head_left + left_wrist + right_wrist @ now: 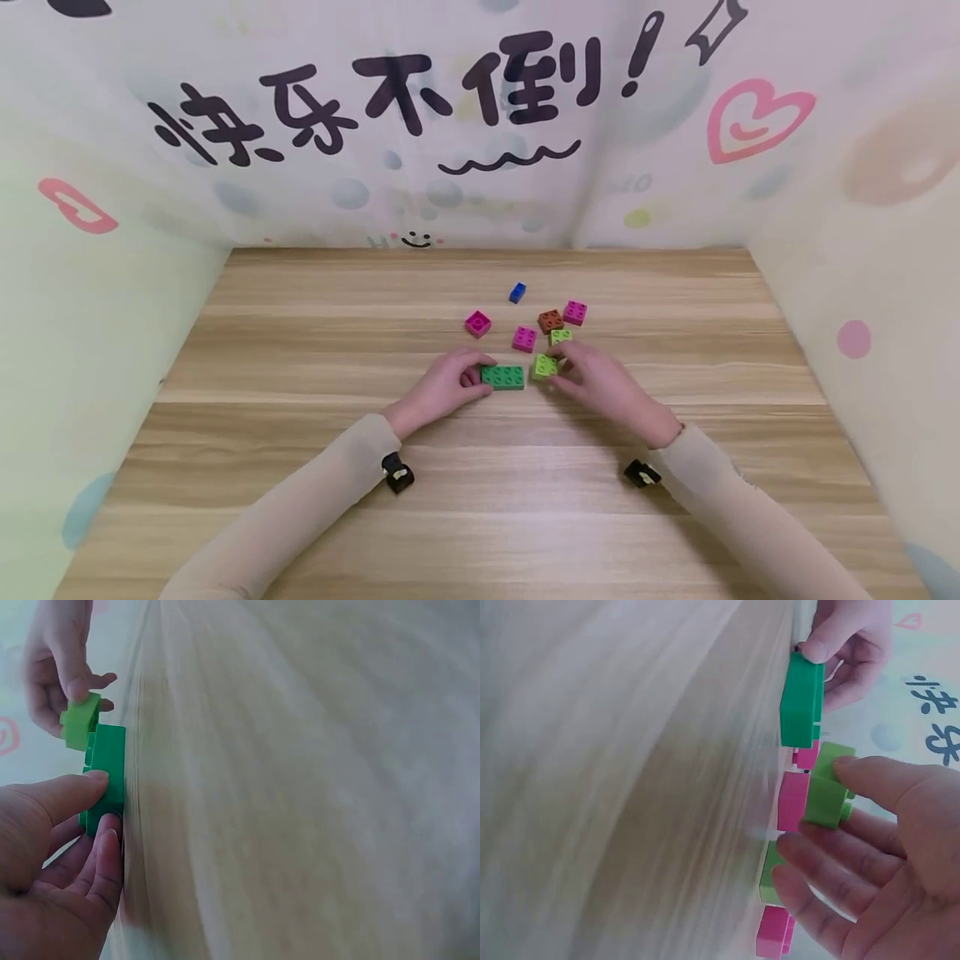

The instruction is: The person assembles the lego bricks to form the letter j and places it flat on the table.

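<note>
My left hand (446, 385) grips the left end of a long green toy brick (503, 377), thumb on the near side, studs upward. A short lime-green brick (545, 367) is pinched by my right hand (603, 385), just right of the green one. In the right wrist view this lime brick (829, 787) is held off the table between thumb and fingers. The two held bricks look close together; the left wrist view shows the green brick (109, 769) overlapping the lime one. A second lime-green brick (561, 337) lies just beyond my right fingers, partly hidden by them.
Beyond the hands lie a pink brick (524, 338), a brown brick (551, 320) touching or nearly touching another pink brick (575, 312), and a small blue brick (517, 292). One more pink brick (477, 324) lies hollow side up. Printed cloth walls surround the wooden table (300, 333).
</note>
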Tool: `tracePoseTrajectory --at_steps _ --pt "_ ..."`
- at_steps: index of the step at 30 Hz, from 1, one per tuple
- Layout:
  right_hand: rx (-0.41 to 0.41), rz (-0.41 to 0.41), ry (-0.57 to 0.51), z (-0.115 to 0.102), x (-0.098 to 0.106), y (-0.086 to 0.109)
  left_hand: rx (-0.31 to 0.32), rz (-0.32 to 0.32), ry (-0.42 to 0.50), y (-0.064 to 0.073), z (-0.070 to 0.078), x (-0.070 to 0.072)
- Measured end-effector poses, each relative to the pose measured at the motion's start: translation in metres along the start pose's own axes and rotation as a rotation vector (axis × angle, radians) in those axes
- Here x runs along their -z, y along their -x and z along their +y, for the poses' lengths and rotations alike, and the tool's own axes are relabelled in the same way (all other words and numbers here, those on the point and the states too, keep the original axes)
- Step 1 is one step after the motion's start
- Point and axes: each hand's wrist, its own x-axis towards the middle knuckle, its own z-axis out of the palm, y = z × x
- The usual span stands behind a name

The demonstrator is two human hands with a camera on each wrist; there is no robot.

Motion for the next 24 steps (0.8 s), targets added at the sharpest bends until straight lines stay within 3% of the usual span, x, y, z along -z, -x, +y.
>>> tracePoseTrajectory --at_steps 5,9,24 --pt "0.015 0.006 -0.100 -0.003 -0.003 0.000 -0.005 0.009 0.026 0.000 -0.004 -0.001" --pt "0.013 0.005 -0.121 -0.005 -0.006 -0.002 -0.017 0.004 0.023 -0.001 -0.004 -0.002" --pt "0.019 -0.037 -0.099 -0.008 -0.012 -0.009 -0.013 -0.013 0.013 -0.004 -0.002 -0.002"
